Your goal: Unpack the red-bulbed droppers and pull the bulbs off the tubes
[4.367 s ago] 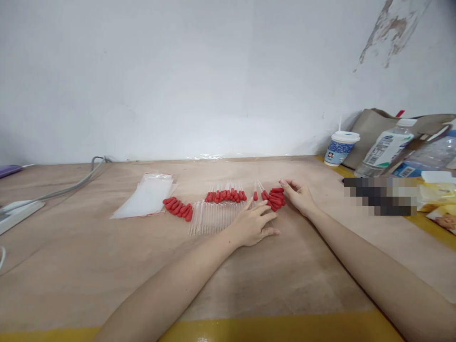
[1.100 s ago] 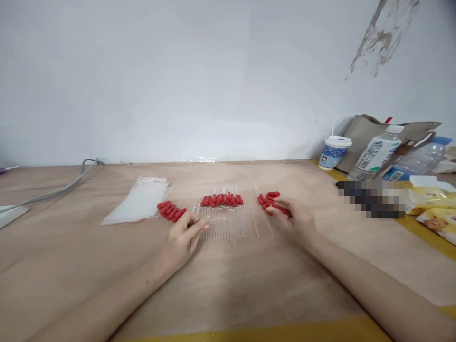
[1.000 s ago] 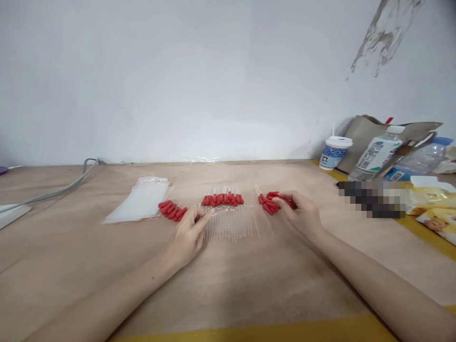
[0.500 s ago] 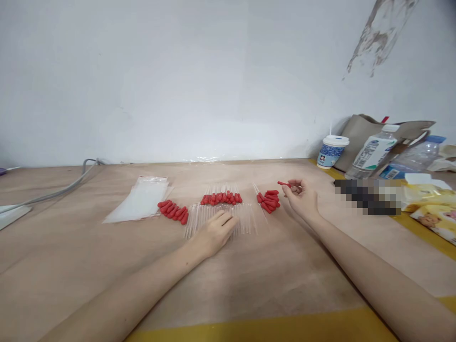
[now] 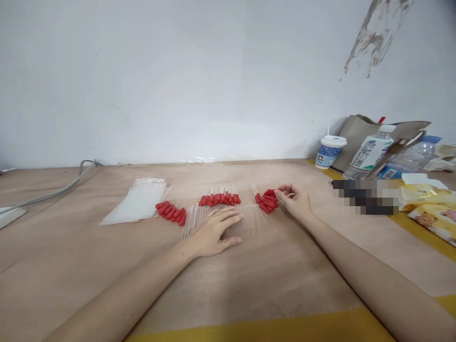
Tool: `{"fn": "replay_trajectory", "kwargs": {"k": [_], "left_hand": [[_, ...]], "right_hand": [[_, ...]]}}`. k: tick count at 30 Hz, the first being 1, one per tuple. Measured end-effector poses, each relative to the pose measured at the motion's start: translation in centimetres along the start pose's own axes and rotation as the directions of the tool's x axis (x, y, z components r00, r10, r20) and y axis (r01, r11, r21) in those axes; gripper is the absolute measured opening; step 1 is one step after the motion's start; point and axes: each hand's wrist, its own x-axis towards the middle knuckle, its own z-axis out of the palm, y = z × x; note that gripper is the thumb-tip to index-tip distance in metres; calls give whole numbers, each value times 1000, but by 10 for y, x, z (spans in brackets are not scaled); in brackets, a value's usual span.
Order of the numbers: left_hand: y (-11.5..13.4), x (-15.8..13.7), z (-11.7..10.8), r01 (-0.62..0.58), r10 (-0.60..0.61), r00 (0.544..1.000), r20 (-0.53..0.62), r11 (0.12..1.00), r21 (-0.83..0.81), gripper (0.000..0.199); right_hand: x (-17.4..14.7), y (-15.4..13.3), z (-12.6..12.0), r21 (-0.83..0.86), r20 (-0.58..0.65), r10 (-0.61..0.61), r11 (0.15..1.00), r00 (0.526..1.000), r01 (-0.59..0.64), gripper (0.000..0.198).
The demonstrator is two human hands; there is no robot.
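My left hand (image 5: 213, 232) lies palm down with fingers spread, over a row of thin clear glass tubes (image 5: 249, 221). It covers the middle of that row. Just beyond its fingertips is a line of red rubber bulbs (image 5: 221, 198), with clear tubes (image 5: 223, 188) reaching back from them. At the right, my right hand (image 5: 295, 202) pinches a red rubber bulb (image 5: 272, 191) between thumb and fingers, against the right-hand cluster of red bulbs (image 5: 267, 205). More red bulbs (image 5: 173, 213) lie in a slanting row to the left of the tubes.
Clear plastic zip bags (image 5: 135, 202) lie stacked at the left. A grey cable (image 5: 71, 185) runs along the far left. On the right stand a paper cup (image 5: 328, 152), a water bottle (image 5: 372, 154), a grey bag (image 5: 351, 137) and a yellow tissue pack (image 5: 431, 209). A wall closes the back.
My left hand has spread its fingers from a closed posture over the tubes. My right hand has moved slightly left and down, bringing its red bulb to the cluster.
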Motion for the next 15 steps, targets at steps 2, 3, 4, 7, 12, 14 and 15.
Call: {"fn": "replay_trajectory", "kwargs": {"k": [2, 3, 4, 7, 12, 14, 15], "left_hand": [[1, 3, 3, -4, 5, 999, -51, 1000, 19, 54], [3, 3, 3, -8, 12, 996, -92, 999, 37, 53], [4, 2, 3, -13, 21, 990, -140, 998, 59, 51], [10, -7, 0, -54, 85, 956, -280, 992, 117, 40], [5, -43, -15, -176, 205, 934, -294, 977, 122, 29], [-2, -58, -20, -151, 175, 945, -277, 983, 106, 28], [-5, -65, -22, -129, 152, 946, -287, 987, 98, 28]], "right_hand": [[-2, 0, 0, -33, 24, -10, 999, 1000, 10, 38], [-3, -1, 0, -52, 33, -16, 999, 999, 18, 37], [-4, -1, 0, -69, 43, -24, 997, 999, 27, 36], [-6, -4, -2, -110, 51, -60, 992, 997, 65, 32], [-3, -5, -6, -172, -58, -115, 980, 992, 103, 33], [2, -5, -8, -210, -122, -136, 972, 983, 108, 32], [5, -6, -9, -231, -154, -146, 967, 977, 108, 32]]}}
